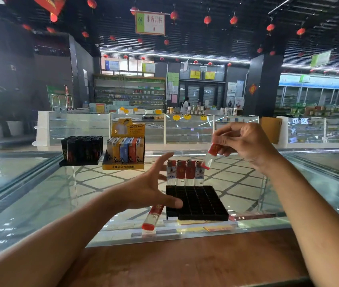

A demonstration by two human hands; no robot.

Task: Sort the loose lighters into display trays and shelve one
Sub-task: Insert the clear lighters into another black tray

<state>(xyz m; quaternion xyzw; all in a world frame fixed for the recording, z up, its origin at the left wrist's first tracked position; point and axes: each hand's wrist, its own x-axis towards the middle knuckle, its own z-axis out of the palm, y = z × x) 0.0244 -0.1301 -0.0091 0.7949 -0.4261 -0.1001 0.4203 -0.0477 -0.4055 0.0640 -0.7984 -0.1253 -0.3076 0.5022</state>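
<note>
A black slotted display tray (197,201) lies on the glass counter, with several clear lighters (185,172) with red or blue labels standing in its back row. My right hand (245,141) pinches a clear lighter with a red cap (210,156), tilted above the row's right end. My left hand (154,183) is spread open beside the tray's left edge, its thumb touching the tray's front left corner. One loose clear lighter (153,218) lies on the glass just below my left hand.
At the back left of the counter stand a tray of black lighters (81,150) and a yellow box of coloured lighters (125,151). A wooden ledge (185,259) runs along the near edge. Shop cabinets (110,127) lie beyond.
</note>
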